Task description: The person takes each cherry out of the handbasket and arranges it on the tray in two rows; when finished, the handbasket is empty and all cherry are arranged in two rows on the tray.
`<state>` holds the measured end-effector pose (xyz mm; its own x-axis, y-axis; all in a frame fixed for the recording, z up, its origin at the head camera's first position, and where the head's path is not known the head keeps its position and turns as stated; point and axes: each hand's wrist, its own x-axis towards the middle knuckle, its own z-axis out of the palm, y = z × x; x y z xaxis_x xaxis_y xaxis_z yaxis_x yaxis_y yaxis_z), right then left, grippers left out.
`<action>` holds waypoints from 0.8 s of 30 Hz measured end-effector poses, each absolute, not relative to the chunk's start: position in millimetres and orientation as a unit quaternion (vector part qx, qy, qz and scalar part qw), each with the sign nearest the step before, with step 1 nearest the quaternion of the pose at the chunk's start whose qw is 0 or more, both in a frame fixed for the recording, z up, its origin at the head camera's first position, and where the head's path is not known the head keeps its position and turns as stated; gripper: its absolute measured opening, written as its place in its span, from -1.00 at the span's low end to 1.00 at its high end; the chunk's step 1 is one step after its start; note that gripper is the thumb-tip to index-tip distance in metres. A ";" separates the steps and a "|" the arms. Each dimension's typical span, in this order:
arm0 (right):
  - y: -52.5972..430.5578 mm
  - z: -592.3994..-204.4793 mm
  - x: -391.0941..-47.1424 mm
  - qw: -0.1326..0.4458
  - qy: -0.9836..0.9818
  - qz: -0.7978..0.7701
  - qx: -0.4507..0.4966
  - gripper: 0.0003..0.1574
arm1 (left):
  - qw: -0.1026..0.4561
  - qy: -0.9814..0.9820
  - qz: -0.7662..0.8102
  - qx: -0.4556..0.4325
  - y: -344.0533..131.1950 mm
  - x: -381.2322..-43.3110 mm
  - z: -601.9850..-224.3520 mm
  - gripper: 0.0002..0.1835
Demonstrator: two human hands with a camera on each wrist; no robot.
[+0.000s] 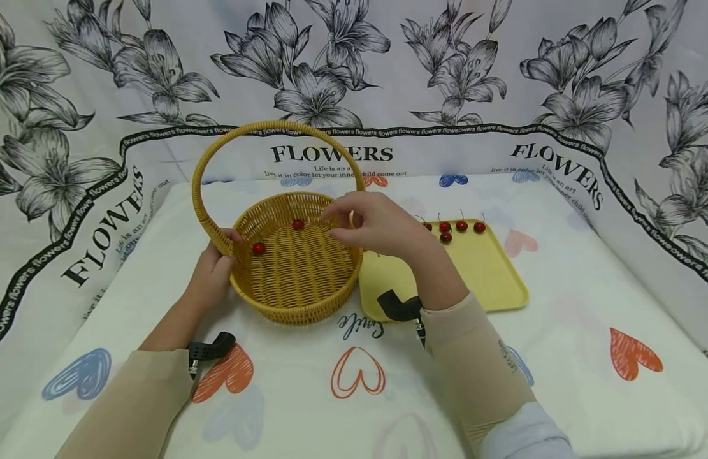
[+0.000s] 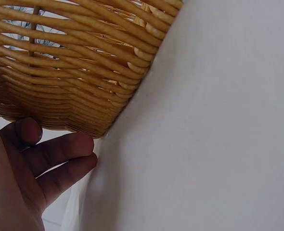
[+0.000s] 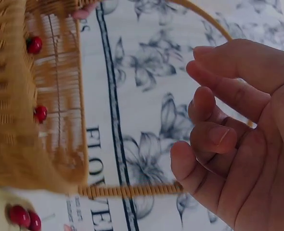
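A round yellow wicker basket (image 1: 299, 313) with a tall arched handle (image 1: 273, 126) stands on the cloth. Two red cherries lie inside: one cherry (image 1: 259, 248) near its left wall, another cherry (image 1: 297, 224) toward the back. My left hand (image 1: 215, 271) holds the basket's left side at the foot of the handle; some of its fingers (image 2: 67, 147) show beside the weave in the left wrist view. Over the basket's right rim hovers my right hand (image 1: 376, 223), its fingers loosely bent. Nothing shows between those fingers (image 3: 212, 103) in the right wrist view.
To the basket's right lies a yellow tray (image 1: 497, 280), partly covered by my right forearm. Several stemmed cherries (image 1: 461, 225) sit along its far edge. A white cloth (image 1: 296, 408) printed with hearts covers the table, and a flower-patterned cloth (image 1: 388, 95) hangs behind.
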<state>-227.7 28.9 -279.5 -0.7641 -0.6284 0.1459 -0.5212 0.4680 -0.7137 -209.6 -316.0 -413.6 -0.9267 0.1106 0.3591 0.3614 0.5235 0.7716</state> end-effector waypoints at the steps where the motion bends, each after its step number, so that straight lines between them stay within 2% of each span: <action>1: 21.3 -278.9 -229.1 0.071 0.853 -0.387 -0.344 -0.67 | 0.135 -0.862 -0.469 -0.137 -315.8 -209.6 -413.6 -0.61; 10: -45.3 -265.1 -248.7 0.076 0.864 -0.290 -0.404 -0.69 | 0.139 -0.858 -0.475 -0.140 -316.4 -209.4 -413.4 -0.61; 18: -86.4 -278.3 -281.4 0.145 0.909 -0.195 -0.340 -0.49 | 0.139 -0.859 -0.472 -0.141 -318.5 -207.8 -411.1 -0.61; 24: -99.6 -302.9 -305.2 0.195 0.932 -0.085 -0.294 -0.59 | 0.140 -0.858 -0.473 -0.143 -316.6 -209.0 -414.0 -0.60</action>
<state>-305.2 -99.6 -302.9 -0.7508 -0.5814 -0.3135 -0.5151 0.8124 -0.2732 -209.0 -316.6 -414.0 -0.9202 0.1133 0.3748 0.3774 0.5115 0.7720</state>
